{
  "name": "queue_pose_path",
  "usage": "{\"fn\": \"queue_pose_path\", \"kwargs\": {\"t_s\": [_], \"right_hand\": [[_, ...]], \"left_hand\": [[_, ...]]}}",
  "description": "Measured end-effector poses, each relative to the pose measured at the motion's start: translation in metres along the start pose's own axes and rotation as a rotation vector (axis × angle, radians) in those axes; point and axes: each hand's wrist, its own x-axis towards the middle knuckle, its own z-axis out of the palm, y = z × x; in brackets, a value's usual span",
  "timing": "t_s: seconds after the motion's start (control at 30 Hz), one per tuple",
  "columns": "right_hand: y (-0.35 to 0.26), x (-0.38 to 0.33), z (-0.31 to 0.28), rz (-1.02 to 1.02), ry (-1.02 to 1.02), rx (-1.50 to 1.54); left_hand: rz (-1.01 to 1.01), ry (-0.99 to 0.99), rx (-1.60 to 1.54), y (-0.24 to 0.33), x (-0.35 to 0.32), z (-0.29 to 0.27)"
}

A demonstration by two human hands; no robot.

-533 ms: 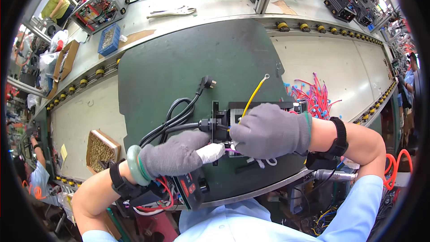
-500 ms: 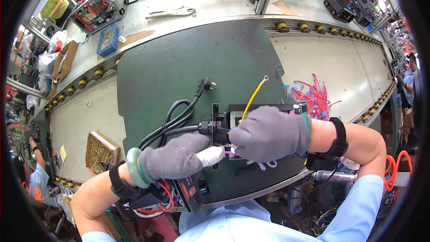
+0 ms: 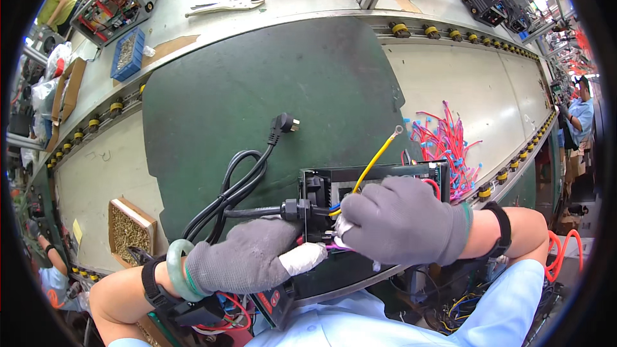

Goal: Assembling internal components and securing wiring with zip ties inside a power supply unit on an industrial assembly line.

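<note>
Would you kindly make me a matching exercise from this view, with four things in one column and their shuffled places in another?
Things:
1. yellow wire
2. black plug
3. heap of red wires
4. box of brass-coloured pieces

Places:
A. left of the green board
B. angled out beside the right hand
C. right of the green board
D. on the green board

Pairs: 1-B, 2-D, 3-C, 4-A

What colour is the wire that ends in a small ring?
The wire is yellow; the head view shows it best.
</note>
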Motion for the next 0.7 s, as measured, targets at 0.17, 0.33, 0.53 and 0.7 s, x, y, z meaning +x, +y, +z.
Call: {"fn": "queue_pose_path", "kwargs": {"t_s": [0.17,0.33,0.53,0.7], "right_hand": [[0.001,0.001,-0.009,-0.003,-0.126,-0.122],[0.01,0.003,0.004,-0.113,-0.02,0.114],[0.009,0.004,0.013,-0.038,0.003,0.227],[0.012,0.007,0.012,-0.085,0.032,0.209]], "left_hand": [[0.002,-0.016,0.06,0.001,0.003,-0.002],[0.05,-0.03,0.031,-0.005,0.003,0.0],[0.119,-0.015,0.124,-0.013,0.006,0.002],[0.128,0.025,0.133,-0.008,0.008,0.002]]}}
